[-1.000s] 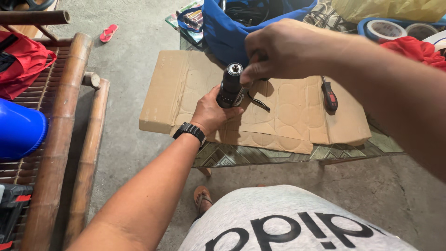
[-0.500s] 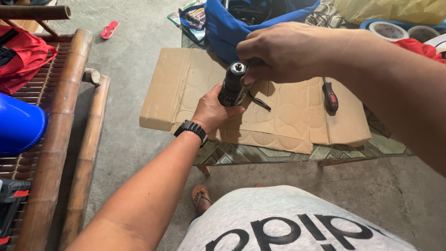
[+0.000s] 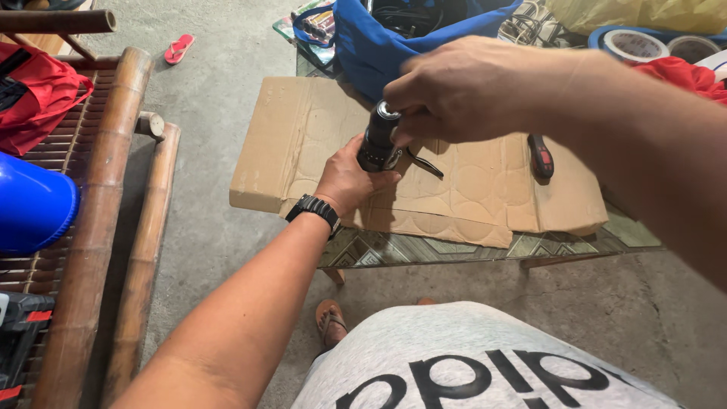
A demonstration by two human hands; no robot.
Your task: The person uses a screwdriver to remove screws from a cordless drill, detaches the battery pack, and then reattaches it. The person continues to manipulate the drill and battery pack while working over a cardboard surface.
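Note:
My left hand [image 3: 350, 180], with a black watch on the wrist, grips the lower part of a black cylindrical tool body [image 3: 377, 140] held upright above a flattened cardboard sheet [image 3: 485, 189]. My right hand [image 3: 462, 92] closes over the tool's top end, fingers pinched at its silver tip. A thin dark lever sticks out from the tool's side toward the right. The tool's base is hidden in my left palm.
A red-and-black screwdriver [image 3: 540, 156] lies on the cardboard to the right. A blue bag [image 3: 379, 42] stands behind it, tape rolls [image 3: 628, 44] at the far right. A bamboo bench [image 3: 106, 227] with a blue helmet [image 3: 34, 204] and red cloth is on the left.
Both hands and the tool stay together in nearly the same place; my right hand has shifted slightly on the tool's top.

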